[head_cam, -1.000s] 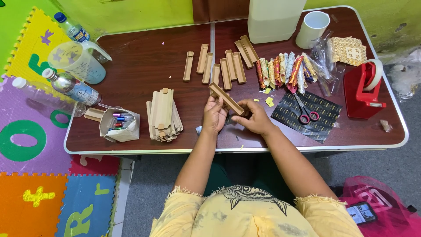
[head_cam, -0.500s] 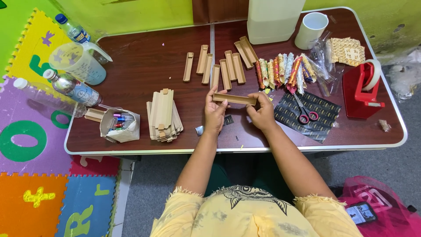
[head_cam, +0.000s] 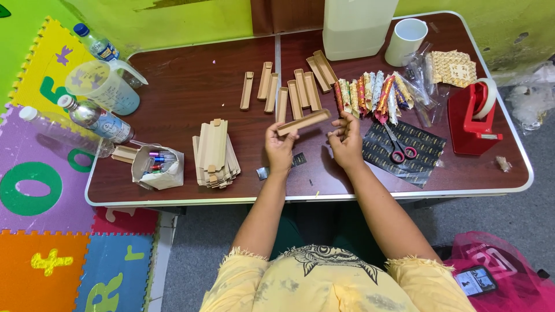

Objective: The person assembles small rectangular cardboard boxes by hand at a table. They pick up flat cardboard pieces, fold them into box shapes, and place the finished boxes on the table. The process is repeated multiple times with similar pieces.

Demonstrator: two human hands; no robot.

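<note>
While both hands hover just above the dark brown counter [head_cam: 191, 98], they've got one long narrow cardboard box [head_cam: 303, 122] pinched between them, held up off the surface and tilted a bit so its right end sits higher. The left hand [head_cam: 279, 144] has its fingers curled around the left end of the box, thumb on the near side, so it's closed down pretty narrow on it. The right hand [head_cam: 346, 138] is looser: fingertips meet the right end of the box near the top, rest of the fingers half bent, palm facing inward.

Stuff around it: right behind the held piece there's a row of the same kind of open cardboard boxes [head_cam: 292, 92] lying on the counter, and next to those a fan of rolled patterned paper tubes [head_cam: 373, 92] in reds, golds and greens. To the right of the right hand, red-handled scissors [head_cam: 398, 147] lie on a black patterned sheet [head_cam: 416, 156]. Further right sits a red tape dispenser [head_cam: 475, 118]. To the left of the left hand there's a stack of flat cardboard blanks [head_cam: 215, 153], then a small paper bag [head_cam: 157, 167] with colourful bits in it. A white cup [head_cam: 406, 41] and a big pale jug [head_cam: 357, 26] stand at the back edge, and plastic bottles [head_cam: 95, 118] sit on the far left.
</note>
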